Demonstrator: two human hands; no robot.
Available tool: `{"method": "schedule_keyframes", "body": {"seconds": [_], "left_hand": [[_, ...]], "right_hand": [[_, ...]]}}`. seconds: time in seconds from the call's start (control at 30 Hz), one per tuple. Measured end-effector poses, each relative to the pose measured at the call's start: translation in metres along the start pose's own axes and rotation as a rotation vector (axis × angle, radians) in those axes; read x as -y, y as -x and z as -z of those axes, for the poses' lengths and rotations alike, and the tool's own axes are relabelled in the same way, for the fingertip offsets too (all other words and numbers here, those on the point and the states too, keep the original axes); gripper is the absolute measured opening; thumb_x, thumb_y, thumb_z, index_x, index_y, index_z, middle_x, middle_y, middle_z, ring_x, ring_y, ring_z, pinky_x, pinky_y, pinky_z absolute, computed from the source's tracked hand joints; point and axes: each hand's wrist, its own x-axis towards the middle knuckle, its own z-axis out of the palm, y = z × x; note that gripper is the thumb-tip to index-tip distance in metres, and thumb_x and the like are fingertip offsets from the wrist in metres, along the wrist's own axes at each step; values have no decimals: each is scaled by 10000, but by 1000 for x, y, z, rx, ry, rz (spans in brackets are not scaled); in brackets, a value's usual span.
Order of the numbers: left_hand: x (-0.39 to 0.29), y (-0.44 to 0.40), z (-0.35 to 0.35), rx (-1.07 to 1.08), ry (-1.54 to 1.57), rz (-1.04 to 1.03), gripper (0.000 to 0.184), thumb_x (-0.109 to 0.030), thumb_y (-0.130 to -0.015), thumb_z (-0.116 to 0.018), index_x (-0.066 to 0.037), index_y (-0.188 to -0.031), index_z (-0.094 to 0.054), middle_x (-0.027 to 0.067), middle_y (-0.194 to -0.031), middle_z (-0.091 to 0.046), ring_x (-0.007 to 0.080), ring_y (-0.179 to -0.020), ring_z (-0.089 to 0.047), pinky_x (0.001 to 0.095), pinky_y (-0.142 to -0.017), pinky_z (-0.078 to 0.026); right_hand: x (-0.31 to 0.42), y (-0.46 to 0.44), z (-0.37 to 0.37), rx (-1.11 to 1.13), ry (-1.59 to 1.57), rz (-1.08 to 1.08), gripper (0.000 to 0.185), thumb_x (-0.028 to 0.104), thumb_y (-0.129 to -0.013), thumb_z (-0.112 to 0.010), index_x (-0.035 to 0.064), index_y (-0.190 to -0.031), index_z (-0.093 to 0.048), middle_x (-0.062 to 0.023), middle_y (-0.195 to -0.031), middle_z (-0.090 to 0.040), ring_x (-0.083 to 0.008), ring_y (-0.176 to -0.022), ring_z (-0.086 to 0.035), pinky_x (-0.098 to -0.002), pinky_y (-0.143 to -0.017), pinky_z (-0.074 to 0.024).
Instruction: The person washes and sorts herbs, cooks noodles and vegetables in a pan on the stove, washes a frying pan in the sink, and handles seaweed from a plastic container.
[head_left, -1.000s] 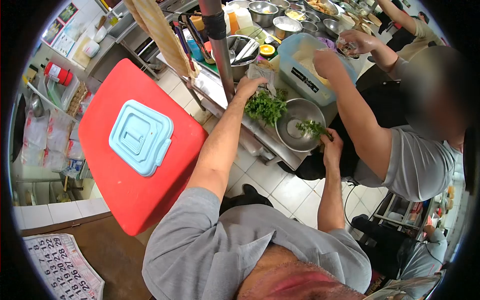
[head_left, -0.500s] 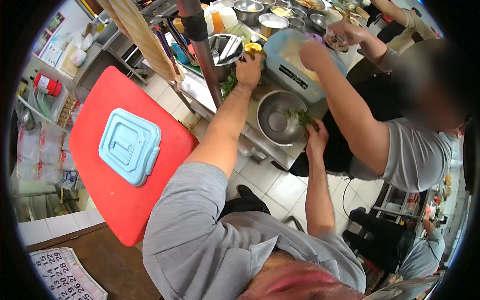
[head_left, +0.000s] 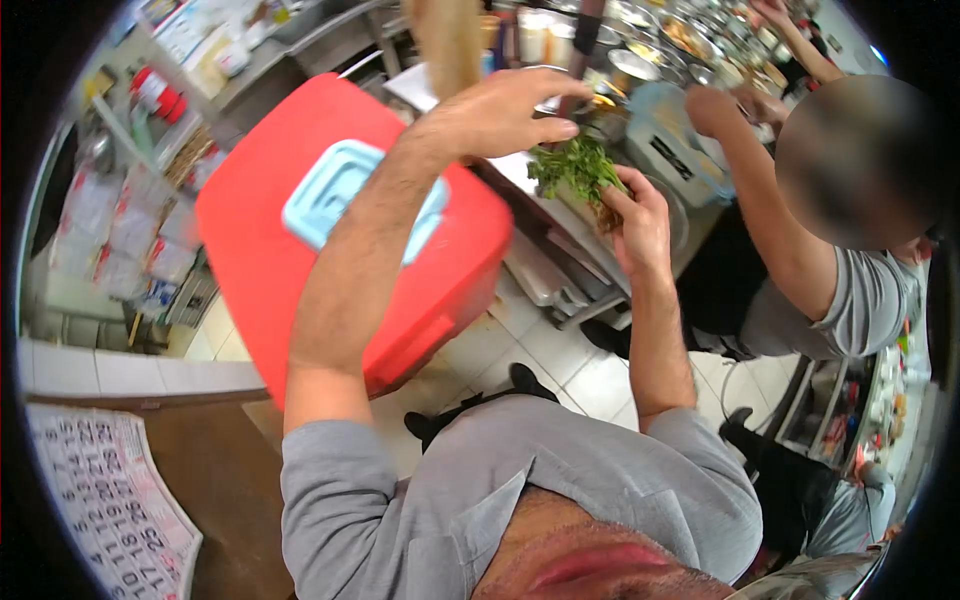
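Note:
A bunch of leafy green herbs [head_left: 575, 166], with its stems toward me, is gripped in my right hand [head_left: 642, 222]. My left hand [head_left: 505, 112] hovers to the left of the leaves, fingers apart and holding nothing I can see. Behind my right hand, a steel bowl [head_left: 681, 215] on the counter shows only part of its rim and wall. Next to the bowl stands a translucent blue plastic tub [head_left: 660, 150]. Below my left forearm, a light blue container lid [head_left: 335, 185] lies on a big red bin [head_left: 255, 190].
A co-worker [head_left: 780, 230] stands close on the right, both hands near the tub. Steel bowls [head_left: 632, 68] and food containers crowd the counter's far part. A post and a hanging cloth [head_left: 443, 45] rise at the counter's left. Another person [head_left: 850, 505] is at lower right.
My right hand has lifted the herbs leftward, away from over the steel bowl. My left hand has left the counter and drawn back toward the red bin. The view has shifted.

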Motion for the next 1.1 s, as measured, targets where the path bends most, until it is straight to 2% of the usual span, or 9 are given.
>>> {"method": "schedule_keyframes", "body": {"seconds": [0.07, 0.13, 0.23, 0.53, 0.63, 0.73, 0.8, 0.9, 1.1], "left_hand": [[-17, 73, 37, -148, 16, -194, 530, -276, -758, -664, -150, -1239, -478, 109, -1262, -445, 276, -1158, -429, 389, -965, -346], [-24, 149, 69, -195, -173, -230, 615, -249, -686, -726, -158, -1242, -479, 111, -1281, -420, 288, -1174, -409, 390, -967, -347], [-4, 277, 124, -154, -397, -112, 623, -191, -666, -725, -133, -1236, -479, 117, -1270, -425, 294, -1140, -437, 381, -934, -384], [60, 536, 230, -317, -328, 352, 448, -65, -751, -614, -76, -1188, -514, 131, -1012, -605, 256, -916, -586, 334, -820, -462], [99, 580, 250, -506, 33, 599, 340, -54, -788, -588, -35, -1127, -564, 112, -996, -628, 116, -818, -586, 263, -699, -488], [151, 610, 266, -654, 193, 690, 384, -62, -735, -618, -49, -1116, -574, 112, -888, -646, 122, -789, -585, 267, -724, -460], [191, 625, 280, -610, 126, 613, 424, -37, -767, -603, -19, -1181, -512, 90, -981, -597, 99, -809, -579, 235, -712, -479], [254, 634, 311, -592, 622, 447, 585, -88, -782, -633, 11, -1284, -349, 71, -1025, -563, 117, -822, -578, 240, -705, -472], [404, 616, 388, -735, 662, 664, 361, -154, -805, -642, 27, -1097, -531, 44, -845, -594, 82, -619, -528, 205, -523, -419]], "right_hand": [[2, 17, -58, 94, -73, -69, 201, 10, -768, -551, -22, -966, -559, -42, -758, -579, -77, -574, -496, -200, -462, -350], [-3, 34, -120, 426, 241, -153, 217, 9, -756, -544, -26, -970, -550, -43, -738, -570, -84, -573, -504, -207, -484, -382], [-34, 77, -254, 651, 138, -177, 209, 0, -753, -536, -30, -959, -550, -48, -753, -571, -90, -591, -522, -202, -534, -411], [-139, 160, -512, 1038, 114, -445, 242, -16, -762, -533, -6, -994, -465, -102, -776, -563, -152, -550, -544, -245, -417, -404], [-158, 166, -570, 1092, 157, -499, 298, -27, -758, -543, 2, -1042, -456, -102, -774, -559, -150, -542, -542, -253, -430, -417], [-198, 150, -625, 1095, 139, -471, 313, -31, -754, -551, -2, -1053, -463, -86, -747, -546, -132, -508, -505, -256, -435, -406], [-228, 126, -660, 1077, 112, -428, 318, -34, -749, -555, -4, -1054, -469, -76, -725, -537, -120, -489, -482, -251, -429, -390], [-264, 82, -711, 1162, 305, -324, 346, -26, -717, -580, -18, -1049, -486, -45, -648, -507, -87, -471, -440, -219, -401, -302], [-314, -20, -813, 1224, 432, -345, 434, -61, -699, -568, -6, -1115, -458, -34, -748, -519, -73, -570, -436, -199, -482, -353]]}}
